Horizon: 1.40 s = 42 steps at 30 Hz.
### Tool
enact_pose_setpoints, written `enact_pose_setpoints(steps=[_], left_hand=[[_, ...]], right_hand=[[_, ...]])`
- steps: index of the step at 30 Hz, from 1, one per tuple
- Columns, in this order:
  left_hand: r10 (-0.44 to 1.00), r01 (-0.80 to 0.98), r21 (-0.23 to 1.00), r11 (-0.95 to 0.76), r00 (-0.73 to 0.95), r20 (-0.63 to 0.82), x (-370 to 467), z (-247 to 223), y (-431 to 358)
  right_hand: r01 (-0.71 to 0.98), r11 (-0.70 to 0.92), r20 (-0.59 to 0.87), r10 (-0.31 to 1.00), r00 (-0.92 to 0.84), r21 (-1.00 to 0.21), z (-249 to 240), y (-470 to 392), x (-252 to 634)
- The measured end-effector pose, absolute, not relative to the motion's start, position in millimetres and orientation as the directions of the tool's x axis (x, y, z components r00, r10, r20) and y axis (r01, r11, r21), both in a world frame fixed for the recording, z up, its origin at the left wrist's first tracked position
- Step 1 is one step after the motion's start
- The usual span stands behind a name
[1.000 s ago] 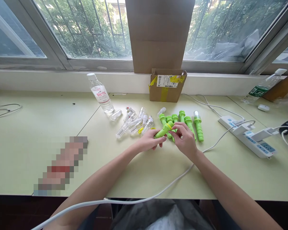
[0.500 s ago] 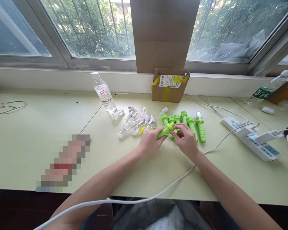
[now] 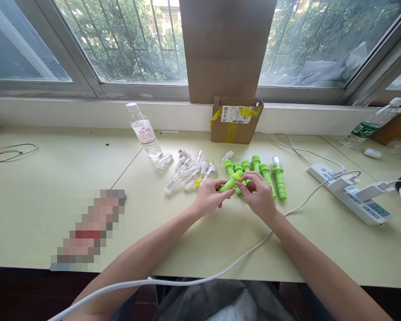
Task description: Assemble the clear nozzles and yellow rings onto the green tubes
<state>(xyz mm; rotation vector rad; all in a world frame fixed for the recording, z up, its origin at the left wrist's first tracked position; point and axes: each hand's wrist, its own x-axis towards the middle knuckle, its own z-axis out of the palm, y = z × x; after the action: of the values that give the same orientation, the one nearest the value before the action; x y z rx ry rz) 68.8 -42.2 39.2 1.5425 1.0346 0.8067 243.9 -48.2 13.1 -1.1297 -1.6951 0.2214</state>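
My left hand point(image 3: 210, 196) is wrapped around a green ribbed plastic tube point(image 3: 227, 183), tilted with its wider end up to the right. A yellow ring point(image 3: 239, 175) sits around that wider end. With thumb and fingers closed, my right hand point(image 3: 258, 191) pinches at the yellow ring; the fingers hide part of it. Several more green ribbed tubes lie behind and beside the hands, and the one at the far right has a clear top point(image 3: 276, 161). To the left of the hands is a pile of clear plastic tubes point(image 3: 189, 171) with a loose yellow ring point(image 3: 198, 182) near it.
A water bottle point(image 3: 144, 133) stands behind the clear tubes. A cardboard box point(image 3: 235, 129) sits against the sill. On the right lies a white power strip point(image 3: 350, 194), and its cable point(image 3: 247, 253) crosses the table under my right forearm. A blurred-out object point(image 3: 90, 227) lies at left.
Both hands stay nearly in place on the green tube. My left fingers have shifted slightly around it, and a fingertip now shows below.
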Motion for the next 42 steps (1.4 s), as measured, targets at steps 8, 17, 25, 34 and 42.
enact_pose_setpoints(steps=[8,17,25,34,42], left_hand=[[0.886,0.101,0.99,0.097,0.444,-0.132,68,41,-42],[0.873,0.004,0.983,0.185,0.458,-0.166,68,38,-41],[0.814,-0.066,0.953,0.295,0.539,-0.215,65,38,-37],[0.723,-0.101,0.907,0.409,0.643,-0.254,58,36,-29],[0.697,-0.086,0.916,0.392,0.677,-0.235,56,32,-27]], right_hand=[[0.538,0.541,0.642,0.766,0.002,-0.647,16,-49,243],[0.527,0.535,0.639,0.769,0.019,-0.66,15,-48,242],[0.525,0.571,0.656,0.754,-0.03,-0.631,17,-51,244],[0.476,0.604,0.656,0.751,-0.072,-0.639,15,-51,245],[0.417,0.602,0.647,0.761,-0.041,-0.681,11,-50,247]])
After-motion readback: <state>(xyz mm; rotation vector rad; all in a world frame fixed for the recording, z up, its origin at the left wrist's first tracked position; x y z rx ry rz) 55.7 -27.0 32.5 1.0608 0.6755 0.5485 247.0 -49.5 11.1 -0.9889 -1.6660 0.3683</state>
